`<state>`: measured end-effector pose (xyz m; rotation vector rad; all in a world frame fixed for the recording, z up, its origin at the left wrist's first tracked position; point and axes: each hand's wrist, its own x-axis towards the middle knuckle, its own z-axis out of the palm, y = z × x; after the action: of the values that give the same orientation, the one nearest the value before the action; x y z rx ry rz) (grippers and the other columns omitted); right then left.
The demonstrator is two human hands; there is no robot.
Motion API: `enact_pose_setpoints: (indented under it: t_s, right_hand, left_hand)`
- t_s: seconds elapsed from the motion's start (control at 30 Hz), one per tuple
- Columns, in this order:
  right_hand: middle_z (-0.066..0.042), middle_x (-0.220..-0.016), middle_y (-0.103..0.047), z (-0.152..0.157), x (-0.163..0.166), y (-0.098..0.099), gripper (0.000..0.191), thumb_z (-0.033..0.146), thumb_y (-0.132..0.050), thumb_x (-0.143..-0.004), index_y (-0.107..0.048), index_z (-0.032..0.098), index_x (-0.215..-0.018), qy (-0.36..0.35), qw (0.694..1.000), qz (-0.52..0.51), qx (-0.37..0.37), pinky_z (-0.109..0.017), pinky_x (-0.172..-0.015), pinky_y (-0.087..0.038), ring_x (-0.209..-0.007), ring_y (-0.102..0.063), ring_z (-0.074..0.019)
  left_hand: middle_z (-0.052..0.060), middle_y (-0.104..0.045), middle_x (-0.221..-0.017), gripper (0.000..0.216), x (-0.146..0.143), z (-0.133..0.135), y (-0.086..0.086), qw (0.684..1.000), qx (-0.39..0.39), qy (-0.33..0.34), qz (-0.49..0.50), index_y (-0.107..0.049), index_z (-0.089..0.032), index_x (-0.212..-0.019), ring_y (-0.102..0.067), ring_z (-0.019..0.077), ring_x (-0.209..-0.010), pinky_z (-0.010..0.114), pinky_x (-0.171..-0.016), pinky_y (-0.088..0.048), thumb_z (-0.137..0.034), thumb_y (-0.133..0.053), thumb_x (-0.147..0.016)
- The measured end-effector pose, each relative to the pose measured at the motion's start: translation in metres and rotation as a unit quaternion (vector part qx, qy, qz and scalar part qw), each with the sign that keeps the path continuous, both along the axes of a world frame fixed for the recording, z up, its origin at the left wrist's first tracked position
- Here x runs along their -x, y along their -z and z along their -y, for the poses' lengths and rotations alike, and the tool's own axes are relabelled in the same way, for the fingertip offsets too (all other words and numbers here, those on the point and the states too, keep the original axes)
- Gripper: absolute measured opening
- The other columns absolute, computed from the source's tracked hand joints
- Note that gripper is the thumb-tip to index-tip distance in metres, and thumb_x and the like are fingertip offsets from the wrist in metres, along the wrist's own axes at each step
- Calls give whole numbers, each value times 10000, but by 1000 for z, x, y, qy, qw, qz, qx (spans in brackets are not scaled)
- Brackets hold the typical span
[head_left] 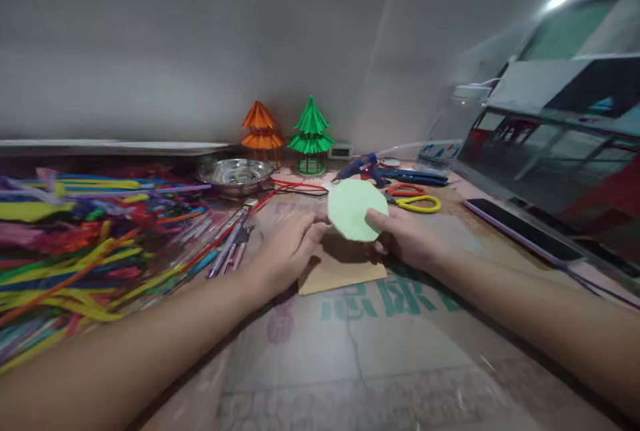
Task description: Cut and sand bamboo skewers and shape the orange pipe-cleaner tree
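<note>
A pale green paper piece with several straight edges is held up just above the table, tilted toward me. My right hand pinches its lower right edge with thumb on top. My left hand touches its left edge with curled fingers. Under both hands lies a tan piece of card on the table.
A heap of coloured pipe cleaners fills the left. Pens, a metal bowl, orange and green paper trees, a blue glue gun, scissors and a phone surround the hands.
</note>
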<state>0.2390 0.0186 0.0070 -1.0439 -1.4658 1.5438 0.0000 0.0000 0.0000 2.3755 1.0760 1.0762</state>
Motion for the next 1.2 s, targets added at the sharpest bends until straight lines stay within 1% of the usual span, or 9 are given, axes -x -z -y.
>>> enact_pose_setpoints:
  t_s: [0.2, 0.33, 0.47, 0.6, 0.73, 0.97, 1.03, 1.13, 1.2]
  right_hand:
    - [-7, -603, -591, 1, 0, 2, 560, 691, -736, -725, -629, 148, -810, -45, 997, 40, -48, -209, -410, -342, -455, -483, -84]
    - [9, -571, -560, 1, -1, 2, 534, 681, -709, -761, -625, 155, -799, -52, 995, 55, -71, -214, -424, -356, -457, -461, -84]
    - [10, -554, -556, 2, 0, 0, 560, 705, -697, -751, -615, 153, -789, -53, 993, 68, -77, -217, -424, -351, -451, -461, -86]
    - [19, -542, -547, 4, 0, -1, 579, 721, -693, -745, -595, 153, -792, -50, 992, 89, -81, -210, -420, -333, -449, -452, -82]
    - [23, -536, -541, 4, 1, -1, 593, 733, -688, -742, -586, 152, -794, -49, 991, 95, -80, -203, -429, -341, -453, -457, -79]
    - [18, -549, -559, 5, 3, 0, 607, 760, -674, -723, -569, 167, -805, -29, 993, 83, -85, -215, -453, -367, -466, -492, -97]
    - [15, -587, -573, 5, 3, 2, 603, 754, -668, -730, -569, 170, -842, -9, 990, 95, -102, -215, -464, -367, -493, -512, -104]
    - [11, -607, -579, 6, 3, 4, 547, 709, -636, -785, -576, 170, -857, 0, 982, 140, -130, -220, -484, -372, -524, -517, -111]
    - [9, -605, -576, 8, 3, 3, 493, 660, -632, -811, -584, 170, -849, -9, 975, 175, -138, -226, -490, -377, -535, -517, -120]
  left_hand:
    - [22, -638, -823, 295, 1, 3, -4, 999, -19, -27, 19, -591, -184, -792, -571, 210, -830, 327, -766, -403, -426, -559, -958]
    - [35, -636, -828, 308, 0, 5, -4, 1000, 0, 11, 22, -607, -180, -800, -579, 205, -853, 338, -814, -407, -307, -425, -1014]
    - [51, -626, -863, 341, 0, 5, -3, 998, 30, -3, 54, -607, -176, -856, -577, 209, -872, 335, -806, -418, -312, -352, -1036]
    - [42, -607, -820, 348, 1, 4, -4, 999, 22, 1, 36, -584, -184, -788, -556, 215, -843, 343, -790, -405, -369, -404, -1020]
    - [40, -615, -810, 332, 1, 3, -4, 1000, 10, 14, 15, -582, -186, -765, -561, 209, -835, 340, -788, -409, -328, -418, -1016]
    - [60, -699, -922, 156, 0, 2, -1, 999, -2, -3, 42, -655, -190, -863, -624, 233, -940, 363, -856, -459, -241, -532, -944]
    - [75, -717, -1029, 164, -1, 2, 1, 997, 22, -13, 66, -667, -186, -1014, -644, 238, -1007, 364, -889, -478, -214, -528, -930]
    - [89, -687, -1223, 432, -1, 3, 3, 989, 63, 0, 133, -495, -198, -1399, -643, 211, -1121, 344, -953, -491, -202, -449, -969]
    - [91, -662, -1280, 529, 0, 4, 4, 987, 56, 0, 148, -363, -215, -1510, -625, 207, -1163, 350, -1005, -470, -250, -459, -991]
